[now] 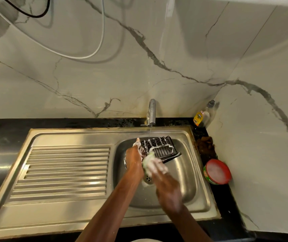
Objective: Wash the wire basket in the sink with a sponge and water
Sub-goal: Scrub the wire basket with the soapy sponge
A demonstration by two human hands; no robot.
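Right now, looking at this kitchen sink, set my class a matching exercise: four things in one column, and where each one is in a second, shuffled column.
Things:
1. wire basket
2. sponge
3. red tub
4. bottle

Places:
A. on the counter right of the sink
B. in the back corner by the wall
C. under the tap
D. in the right hand

Pairs: 1-C, 2-D, 3-A, 4-B

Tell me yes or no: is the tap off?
No, a thin stream of water runs from the tap down onto the wire basket in the sink.
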